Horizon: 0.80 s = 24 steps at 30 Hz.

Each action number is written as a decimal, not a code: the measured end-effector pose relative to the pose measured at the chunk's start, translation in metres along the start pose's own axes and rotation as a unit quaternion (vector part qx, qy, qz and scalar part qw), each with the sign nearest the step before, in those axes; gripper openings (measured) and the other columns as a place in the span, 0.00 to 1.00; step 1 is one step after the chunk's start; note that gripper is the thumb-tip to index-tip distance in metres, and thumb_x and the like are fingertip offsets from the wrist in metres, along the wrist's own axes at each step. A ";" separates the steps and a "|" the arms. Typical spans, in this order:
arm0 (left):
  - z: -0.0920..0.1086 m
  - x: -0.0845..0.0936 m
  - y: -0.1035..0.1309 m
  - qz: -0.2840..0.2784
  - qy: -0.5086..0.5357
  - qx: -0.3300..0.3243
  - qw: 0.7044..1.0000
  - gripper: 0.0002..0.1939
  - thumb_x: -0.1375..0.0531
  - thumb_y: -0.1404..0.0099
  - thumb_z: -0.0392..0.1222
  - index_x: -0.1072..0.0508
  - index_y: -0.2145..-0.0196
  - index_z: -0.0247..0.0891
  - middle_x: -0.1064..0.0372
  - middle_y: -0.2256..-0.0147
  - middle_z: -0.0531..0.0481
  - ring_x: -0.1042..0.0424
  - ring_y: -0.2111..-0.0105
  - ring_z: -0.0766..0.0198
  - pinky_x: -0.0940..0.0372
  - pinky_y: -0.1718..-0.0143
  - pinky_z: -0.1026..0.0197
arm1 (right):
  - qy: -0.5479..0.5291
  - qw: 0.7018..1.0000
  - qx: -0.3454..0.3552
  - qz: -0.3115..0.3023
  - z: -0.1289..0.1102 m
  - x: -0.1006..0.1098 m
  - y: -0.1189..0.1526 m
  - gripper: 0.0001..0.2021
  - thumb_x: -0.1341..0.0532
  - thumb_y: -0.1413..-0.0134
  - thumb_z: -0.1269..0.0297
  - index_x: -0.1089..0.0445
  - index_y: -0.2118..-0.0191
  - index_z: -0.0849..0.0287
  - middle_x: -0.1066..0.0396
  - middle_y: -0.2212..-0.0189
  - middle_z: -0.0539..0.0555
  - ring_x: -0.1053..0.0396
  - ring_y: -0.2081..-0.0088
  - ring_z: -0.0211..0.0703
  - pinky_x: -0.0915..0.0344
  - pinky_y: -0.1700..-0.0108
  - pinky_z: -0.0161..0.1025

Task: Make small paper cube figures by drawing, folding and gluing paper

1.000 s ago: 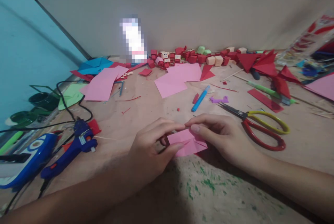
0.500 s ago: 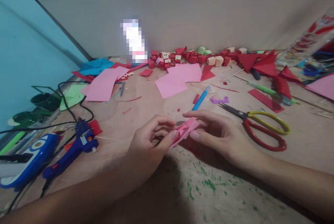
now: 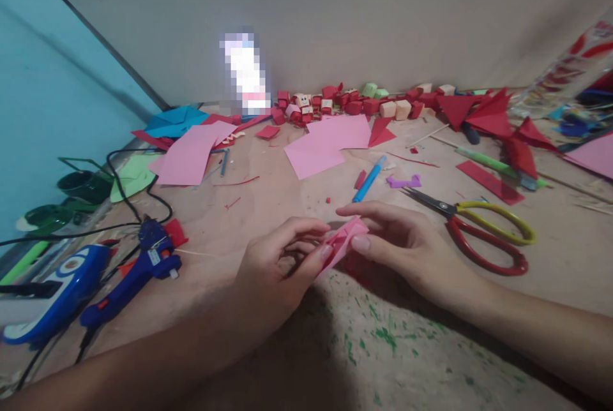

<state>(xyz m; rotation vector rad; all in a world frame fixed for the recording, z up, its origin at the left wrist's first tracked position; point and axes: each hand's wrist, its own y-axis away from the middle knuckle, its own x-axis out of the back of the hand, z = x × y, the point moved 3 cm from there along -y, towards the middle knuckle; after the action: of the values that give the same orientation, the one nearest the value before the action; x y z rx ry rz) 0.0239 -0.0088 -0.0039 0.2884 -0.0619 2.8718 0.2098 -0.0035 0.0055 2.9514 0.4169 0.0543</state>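
Observation:
A small folded piece of pink paper (image 3: 345, 240) is held up between my two hands, just above the table. My left hand (image 3: 282, 264) pinches its lower left end, thumb on top and fingers curled behind. At the paper's right end, my right hand (image 3: 407, 248) grips with its thumb in front; the fingers behind are partly hidden. Scissors (image 3: 454, 210) with one yellow and one red handle lie right of my right hand. A blue pen (image 3: 370, 179) and a purple paper scrap (image 3: 403, 180) rest just beyond the hands.
To the left lie a blue glue gun (image 3: 138, 270) with its black cord and a blue-white object (image 3: 62, 296). Pink sheets (image 3: 330, 143) are spread farther back. Small paper blocks (image 3: 368, 104) line the wall near a blurred lit screen (image 3: 246, 73). A green pen (image 3: 493, 162) lies right.
The folded pink paper has shifted slightly to the right and turned a little in my fingers. My left hand has moved slightly right with it; the table items stay put.

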 end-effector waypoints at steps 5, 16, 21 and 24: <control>-0.003 0.000 0.000 -0.010 0.072 0.037 0.997 0.07 0.38 0.33 0.37 0.26 0.57 0.39 0.21 0.63 0.51 0.20 0.66 0.68 0.27 0.67 0.72 | -0.102 0.992 -0.068 -0.004 0.008 -0.004 0.001 0.15 0.31 0.43 0.59 0.25 0.53 0.59 0.22 0.69 0.51 0.26 0.71 0.38 0.28 0.68 0.34; -0.002 -0.001 0.000 -0.044 0.119 0.031 0.992 0.10 0.41 0.29 0.39 0.31 0.50 0.39 0.24 0.60 0.49 0.22 0.64 0.66 0.29 0.66 0.68 | -0.159 0.985 -0.058 -0.024 0.014 -0.006 -0.001 0.09 0.32 0.41 0.59 0.24 0.61 0.59 0.25 0.72 0.53 0.29 0.71 0.38 0.34 0.69 0.34; -0.005 -0.002 0.001 -0.060 0.076 0.038 0.995 0.21 0.34 0.36 0.40 0.34 0.47 0.41 0.27 0.60 0.51 0.25 0.64 0.67 0.32 0.65 0.67 | -0.157 0.986 -0.050 -0.006 0.015 -0.003 0.000 0.13 0.29 0.45 0.56 0.26 0.64 0.60 0.24 0.73 0.54 0.29 0.71 0.40 0.34 0.67 0.37; -0.006 -0.004 0.000 -0.062 0.057 0.023 0.996 0.24 0.34 0.37 0.37 0.35 0.46 0.42 0.27 0.63 0.52 0.26 0.65 0.67 0.33 0.67 0.67 | -0.147 0.988 -0.046 -0.004 0.012 -0.002 0.000 0.14 0.29 0.45 0.55 0.26 0.63 0.61 0.24 0.74 0.54 0.29 0.71 0.39 0.33 0.67 0.36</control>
<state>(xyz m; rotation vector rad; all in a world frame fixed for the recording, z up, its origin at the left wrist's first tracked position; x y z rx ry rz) 0.0260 -0.0096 -0.0103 0.1308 0.0422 2.7634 0.2090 -0.0056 -0.0066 2.8044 0.3723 -0.3486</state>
